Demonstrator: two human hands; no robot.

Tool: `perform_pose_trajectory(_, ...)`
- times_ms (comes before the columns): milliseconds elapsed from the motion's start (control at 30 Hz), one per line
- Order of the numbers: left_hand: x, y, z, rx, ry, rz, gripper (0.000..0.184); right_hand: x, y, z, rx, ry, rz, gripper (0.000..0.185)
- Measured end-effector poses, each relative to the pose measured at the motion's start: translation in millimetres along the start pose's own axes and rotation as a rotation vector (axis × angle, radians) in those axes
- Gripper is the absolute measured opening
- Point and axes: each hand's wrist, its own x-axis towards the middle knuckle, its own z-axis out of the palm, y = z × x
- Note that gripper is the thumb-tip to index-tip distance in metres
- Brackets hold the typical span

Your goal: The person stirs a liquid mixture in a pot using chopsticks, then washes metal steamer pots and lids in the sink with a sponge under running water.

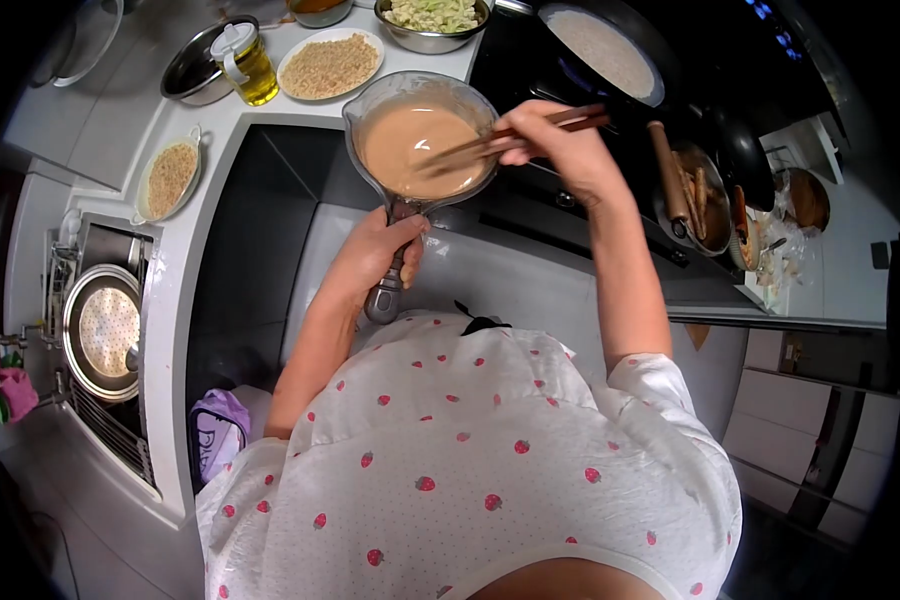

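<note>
My left hand is wrapped round the dark grey handle of a see-through mixing bowl, held up in front of my body. Inside the bowl lies a smooth light-brown batter. From the right, my right hand grips a pair of brown wooden chopsticks. Their lower ends dip into the batter and look blurred by motion. On the stove beyond that hand, a dark frying pan holds a pale round sheet of batter.
On the counter stand a plate of chopped nuts, an oil jug, a metal bowl of chopped greens and a smaller nut dish. A wooden-handled pan sits right. The sink at left holds a steel strainer pan.
</note>
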Motion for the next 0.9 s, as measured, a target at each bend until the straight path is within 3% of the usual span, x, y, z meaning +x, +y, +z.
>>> perform_pose_trajectory(100, 0.2, -1.7, 2.3, -0.003, 0.018, -0.004, 0.015, 10.0, 5.3, -23.6, -0.13, 0.24, 0.014, 0.022)
perform_pose_trajectory(200, 2.0, 1.1, 6.4, 0.015, 0.015, -0.018, 0.015, 12.0, 13.8, 14.1, -0.006, 0.206, -0.159, 0.021)
perform_pose_trajectory(267, 2.5, 0.4, 4.6, 0.02, 0.004, -0.018, 0.014, 4.4, 10.0, 17.5, -0.011, -0.031, -0.07, 0.022)
perform_pose_trajectory(400, -0.2, -0.2, -0.3, -0.005, 0.028, -0.003, 0.014, 10.2, -1.5, -14.3, -0.169, 0.138, -0.024, 0.022)
perform_pose_trajectory(533, 3.6, -1.5, -0.3, 0.035, 0.013, 0.011, 0.015, 17.8, -15.1, -8.7, -0.188, 0.222, -0.223, 0.026)
perform_pose_trajectory(600, 2.8, -0.4, -0.4, 0.035, 0.026, 0.014, 0.014, 19.4, -22.1, -5.8, -0.359, 0.252, -0.289, 0.027)
perform_pose_trajectory(667, 3.3, -0.3, -2.0, 0.03, 0.04, 0.021, 0.014, 20.3, -22.0, -10.0, -0.401, 0.253, -0.287, 0.028)
perform_pose_trajectory(733, 4.9, -1.8, -3.5, 0.033, 0.031, 0.044, 0.015, 12.2, -28.9, -8.2, -0.57, 0.161, -0.085, 0.031)
perform_pose_trajectory(800, 5.4, -2.8, -2.5, 0.043, 0.029, 0.044, 0.015, 1.4, -36.5, 4.0, -0.517, 0.055, -0.066, 0.029)
perform_pose_trajectory(900, 4.4, -3.0, -1.8, 0.059, 0.035, 0.045, 0.015, -0.1, -31.4, 9.9, -0.276, 0.137, -0.121, 0.026)
